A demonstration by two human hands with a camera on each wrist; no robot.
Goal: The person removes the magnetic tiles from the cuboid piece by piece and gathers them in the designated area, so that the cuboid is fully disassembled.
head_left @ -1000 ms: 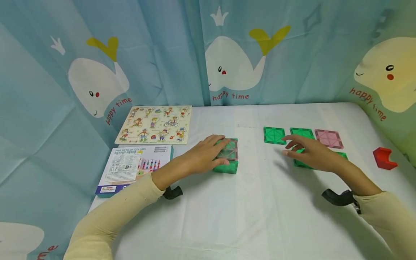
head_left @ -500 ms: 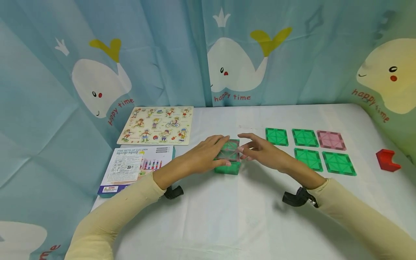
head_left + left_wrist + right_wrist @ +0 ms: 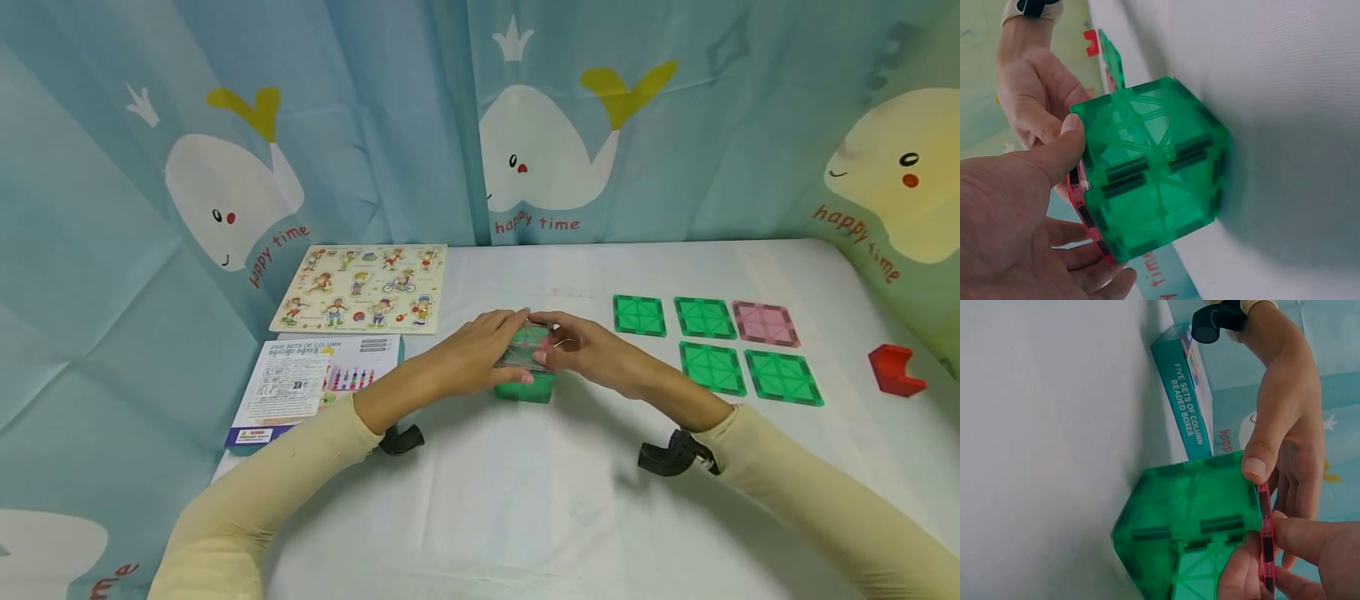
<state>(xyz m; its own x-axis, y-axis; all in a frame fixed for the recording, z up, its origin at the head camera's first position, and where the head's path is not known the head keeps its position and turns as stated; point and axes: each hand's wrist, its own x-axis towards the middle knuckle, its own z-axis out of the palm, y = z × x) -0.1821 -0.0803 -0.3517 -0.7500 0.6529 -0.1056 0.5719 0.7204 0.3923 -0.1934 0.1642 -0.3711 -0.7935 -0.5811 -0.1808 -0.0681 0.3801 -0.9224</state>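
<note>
The left hand (image 3: 468,360) grips the green cube (image 3: 528,389), covering its left side; only the left wrist view shows two walls meeting. It sits on the table (image 3: 487,508) — front wall facing the person, sides roughly equal — topped by a flat pink tile (image 3: 519,357), which the right hand (image 3: 600,352) pinches.
</note>
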